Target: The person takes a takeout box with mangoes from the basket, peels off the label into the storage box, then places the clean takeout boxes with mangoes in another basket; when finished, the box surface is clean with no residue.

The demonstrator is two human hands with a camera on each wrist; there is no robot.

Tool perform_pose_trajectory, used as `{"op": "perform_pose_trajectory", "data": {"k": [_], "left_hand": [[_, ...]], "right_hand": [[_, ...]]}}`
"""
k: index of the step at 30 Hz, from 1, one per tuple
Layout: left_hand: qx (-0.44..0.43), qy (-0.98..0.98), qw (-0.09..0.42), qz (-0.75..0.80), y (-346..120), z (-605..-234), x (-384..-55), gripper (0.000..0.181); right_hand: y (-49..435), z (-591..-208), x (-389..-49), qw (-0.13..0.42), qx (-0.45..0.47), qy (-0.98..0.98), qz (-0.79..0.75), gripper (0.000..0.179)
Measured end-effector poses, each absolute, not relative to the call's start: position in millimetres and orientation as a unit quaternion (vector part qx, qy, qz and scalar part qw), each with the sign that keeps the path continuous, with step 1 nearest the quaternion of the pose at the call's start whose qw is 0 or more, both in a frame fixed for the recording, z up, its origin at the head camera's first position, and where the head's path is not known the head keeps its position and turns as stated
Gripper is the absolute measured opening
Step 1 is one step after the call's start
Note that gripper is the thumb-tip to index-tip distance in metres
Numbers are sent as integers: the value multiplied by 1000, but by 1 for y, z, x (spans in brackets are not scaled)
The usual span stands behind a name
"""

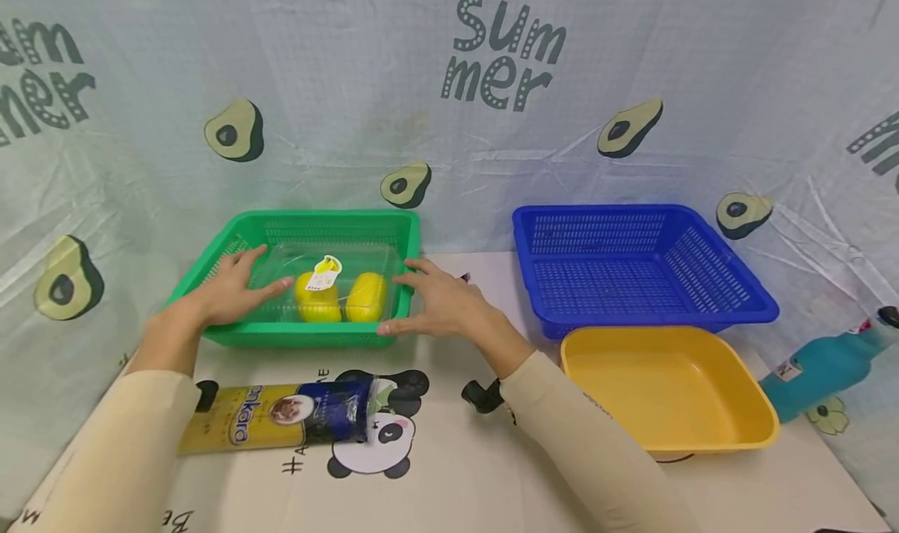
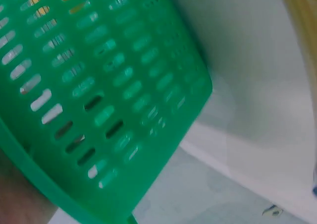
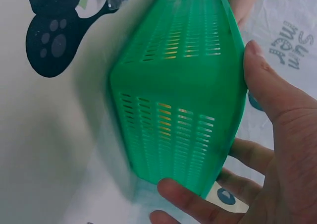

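Note:
A green plastic basket (image 1: 302, 332) with slotted walls stands against the back sheet at the left. In it lies a clear plastic box (image 1: 281, 261) with a label and two yellow rounded items inside. My left hand (image 1: 235, 287) reaches over the basket's left side, thumb and fingers spread above the rim. At the right side is my right hand (image 1: 445, 299), its fingers spread along the rim. The right wrist view shows that thumb (image 3: 257, 70) against the rim and the other fingers stretched along the end wall. In the left wrist view the slotted wall hides most of the left hand.
A blue basket (image 1: 653, 326) stands at the back right, with a yellow tub (image 1: 667, 385) in front of it. A teal bottle (image 1: 829, 369) lies at the far right. Nearer me are a yellow-and-blue packet (image 1: 274, 416) and a small black object (image 1: 481, 396).

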State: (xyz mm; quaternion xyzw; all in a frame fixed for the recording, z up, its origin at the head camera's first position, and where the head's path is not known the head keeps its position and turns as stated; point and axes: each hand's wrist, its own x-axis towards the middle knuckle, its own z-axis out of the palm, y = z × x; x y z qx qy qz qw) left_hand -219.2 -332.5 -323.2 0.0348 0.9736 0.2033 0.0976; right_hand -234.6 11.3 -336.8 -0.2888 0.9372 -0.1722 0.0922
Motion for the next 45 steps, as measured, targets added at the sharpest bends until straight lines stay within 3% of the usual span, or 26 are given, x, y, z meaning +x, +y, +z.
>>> {"op": "perform_pose_trajectory", "data": {"k": [14,45], "left_hand": [[50,945,165,277,-336,-325,-226,98],[106,959,58,255,-337,-306,-219,62]], "right_hand": [[15,-341,-233,90,-290,931,-202,88],[18,-350,-228,75,-295,935,-181,89]]}}
